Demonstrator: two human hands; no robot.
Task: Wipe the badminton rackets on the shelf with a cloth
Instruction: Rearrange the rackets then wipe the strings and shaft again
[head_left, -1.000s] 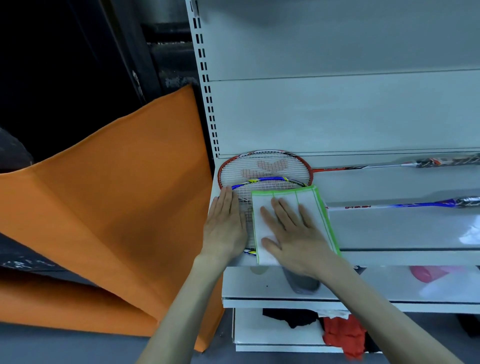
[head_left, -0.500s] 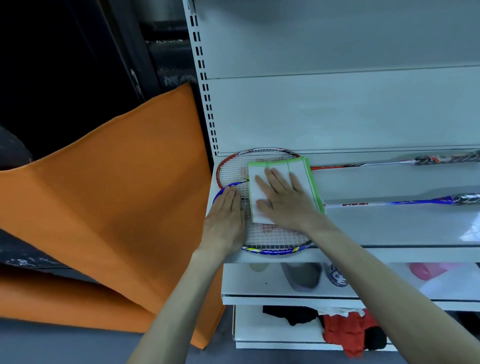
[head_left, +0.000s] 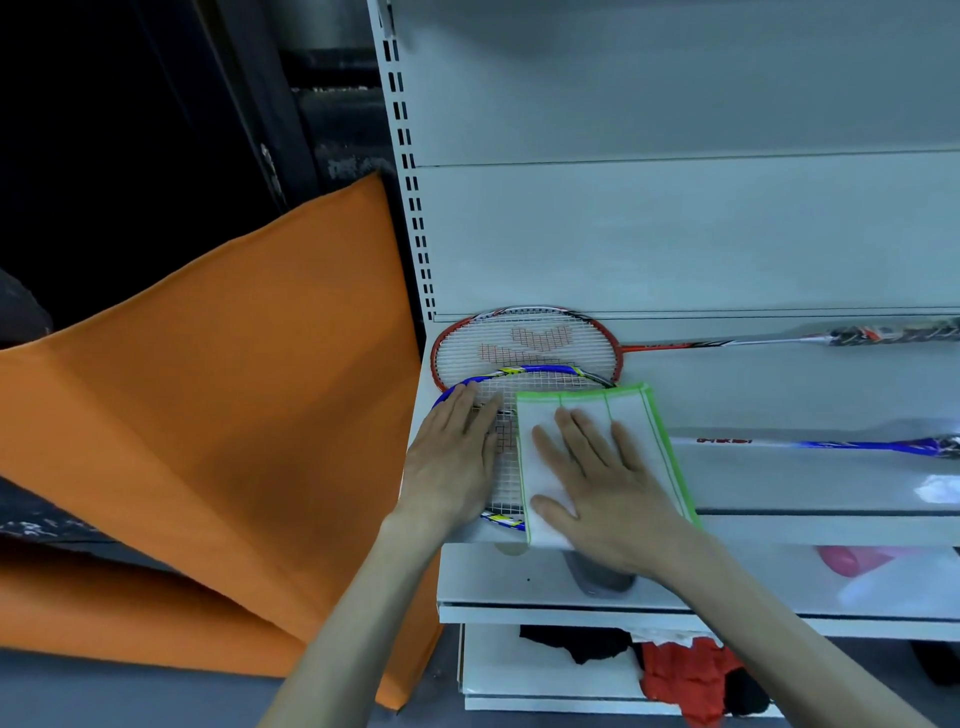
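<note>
The blue racket lay on the shelf — shaft running right. The left hand pinned its head, fingers flat; the right hand pressed the cloth flat on the strings.

Two badminton rackets lie flat on a white shelf, heads to the left and handles running off to the right. The red-framed racket rests at the back against the shelf's rear panel, a red logo printed on its strings. The blue-framed racket lies nearer the front edge, its head overlapping the red one's. A white cloth with green edging and stripes is spread flat over the right part of the blue racket's head.
</note>
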